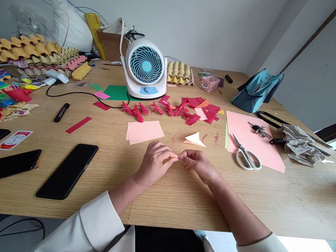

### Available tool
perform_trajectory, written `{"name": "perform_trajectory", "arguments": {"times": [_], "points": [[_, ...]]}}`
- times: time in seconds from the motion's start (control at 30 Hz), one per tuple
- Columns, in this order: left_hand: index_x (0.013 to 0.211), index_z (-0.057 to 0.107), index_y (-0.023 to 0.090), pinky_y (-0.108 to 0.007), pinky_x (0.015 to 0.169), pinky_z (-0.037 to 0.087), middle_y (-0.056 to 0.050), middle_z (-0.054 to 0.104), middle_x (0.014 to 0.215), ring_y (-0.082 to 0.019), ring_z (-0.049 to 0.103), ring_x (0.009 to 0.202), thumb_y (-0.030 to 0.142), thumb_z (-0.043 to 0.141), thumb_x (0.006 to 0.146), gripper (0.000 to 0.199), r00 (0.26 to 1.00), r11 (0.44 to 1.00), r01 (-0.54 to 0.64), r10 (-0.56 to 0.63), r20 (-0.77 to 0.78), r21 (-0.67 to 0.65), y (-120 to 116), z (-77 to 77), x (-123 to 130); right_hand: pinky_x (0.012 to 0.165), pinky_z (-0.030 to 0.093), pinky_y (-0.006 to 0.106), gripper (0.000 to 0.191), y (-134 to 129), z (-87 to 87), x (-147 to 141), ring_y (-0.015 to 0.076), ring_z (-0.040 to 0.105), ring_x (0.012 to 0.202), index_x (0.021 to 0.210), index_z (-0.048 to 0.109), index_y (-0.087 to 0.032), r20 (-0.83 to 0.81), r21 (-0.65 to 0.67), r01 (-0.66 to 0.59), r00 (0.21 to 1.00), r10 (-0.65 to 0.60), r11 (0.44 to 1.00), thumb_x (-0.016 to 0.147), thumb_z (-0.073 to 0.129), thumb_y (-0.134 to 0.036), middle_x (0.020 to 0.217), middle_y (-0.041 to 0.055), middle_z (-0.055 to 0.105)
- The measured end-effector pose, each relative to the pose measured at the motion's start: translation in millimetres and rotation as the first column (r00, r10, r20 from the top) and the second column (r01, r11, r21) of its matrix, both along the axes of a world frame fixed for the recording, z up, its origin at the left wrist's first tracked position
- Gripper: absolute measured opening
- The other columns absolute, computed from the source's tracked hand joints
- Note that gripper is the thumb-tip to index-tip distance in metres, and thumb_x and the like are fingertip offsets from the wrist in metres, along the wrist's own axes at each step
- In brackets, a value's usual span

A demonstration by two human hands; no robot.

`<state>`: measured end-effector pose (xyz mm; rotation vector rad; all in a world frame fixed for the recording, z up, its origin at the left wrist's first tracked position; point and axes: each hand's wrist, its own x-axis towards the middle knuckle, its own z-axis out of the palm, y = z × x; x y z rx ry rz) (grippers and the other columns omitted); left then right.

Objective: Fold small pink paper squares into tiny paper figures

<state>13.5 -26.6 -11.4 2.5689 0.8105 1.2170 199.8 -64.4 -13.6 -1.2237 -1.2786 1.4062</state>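
Note:
My left hand [158, 159] and my right hand [196, 162] meet fingertip to fingertip above the wooden table, both closed in a pinch. Whatever lies between the fingers is too small or too hidden to name. Just beyond my left hand rest light pink paper rectangles [145, 132], partly overlapping. A small folded piece of pale paper [195, 139] stands behind my right hand. To the right, white-handled scissors [246, 155] lie with slightly parted blades on large pink sheets [263, 148]. Several crumpled red paper pieces [167, 108] form a row farther back.
A white fan [146, 68] stands at the back centre. Phones, including a black one [67, 171], lie at left near a marker [61, 113]. Egg cartons [21, 48] fill the back left. A blue bag [256, 90], keys [259, 130] and grey cloth [302, 145] are at right.

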Motion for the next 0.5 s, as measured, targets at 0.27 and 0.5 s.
{"name": "perform_trajectory", "arguments": {"times": [0.27,0.5], "points": [[0.078,0.061,0.022,-0.043,0.103,0.035,0.001,0.068,0.074,-0.017,0.056,0.078,0.018,0.056,0.092,0.015,0.988,0.996,-0.041,0.051,-0.143,0.076,-1.7,3.8,-1.1,0.054,0.023,0.026,0.043,1.1,0.5,1.2,0.0097,0.031,0.057,0.069,0.060,-0.017,0.010,0.016,0.024,1.000,-0.025,1.000,0.072,0.073,-0.057,0.059,-0.0050,0.040],[0.074,0.062,0.021,-0.040,0.099,0.039,0.001,0.066,0.072,-0.017,0.057,0.078,0.020,0.061,0.088,0.014,0.996,0.991,-0.086,0.086,-0.009,-0.102,1.3,-3.9,-1.0,0.061,0.035,0.028,0.034,1.7,0.5,0.6,0.0128,0.045,0.065,0.082,0.060,-0.018,0.081,0.278,0.078,0.991,-0.104,0.957,0.083,0.065,-0.052,0.073,0.0002,0.054]]}}
